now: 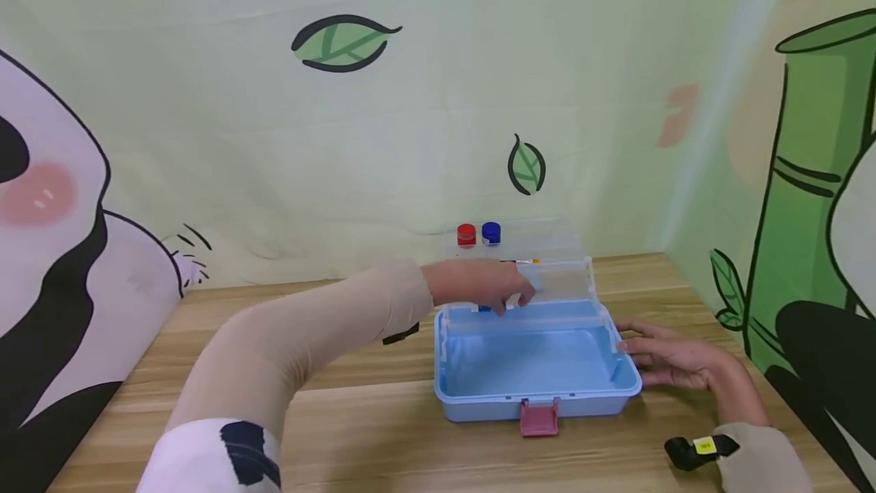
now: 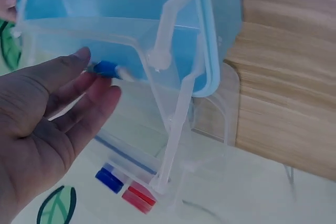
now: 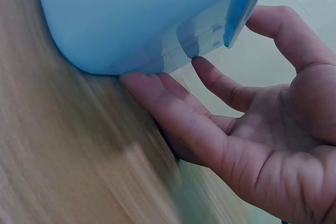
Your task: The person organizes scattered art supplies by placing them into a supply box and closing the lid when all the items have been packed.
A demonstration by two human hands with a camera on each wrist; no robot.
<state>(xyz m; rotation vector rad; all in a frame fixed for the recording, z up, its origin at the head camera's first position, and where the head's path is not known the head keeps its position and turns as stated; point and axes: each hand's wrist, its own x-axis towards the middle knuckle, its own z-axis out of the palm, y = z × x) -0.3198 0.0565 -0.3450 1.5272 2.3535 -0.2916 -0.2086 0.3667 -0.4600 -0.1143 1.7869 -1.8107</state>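
A light-blue plastic box (image 1: 537, 409) stands with its lid up, its clear hinged trays (image 1: 564, 280) raised at the back. Above the front tray, my left hand (image 1: 482, 284) pinches one end of a small blue tube (image 2: 107, 70) between thumb and fingertips. The tube's white end points away from the fingers, and the palm hides part of it in the head view. My right hand (image 1: 677, 360) rests its fairly straight fingers against the box's right side. In the right wrist view one fingertip touches the rim while other fingers (image 3: 139, 85) meet the lower edge.
A red paint pot (image 1: 466, 235) and a blue paint pot (image 1: 490, 233) sit in the rear tray. A thin brush (image 1: 527, 261) lies behind my left hand. The pink latch (image 1: 539, 418) hangs down in front. A printed cloth backdrop (image 1: 438, 112) borders the wooden table (image 1: 369, 432).
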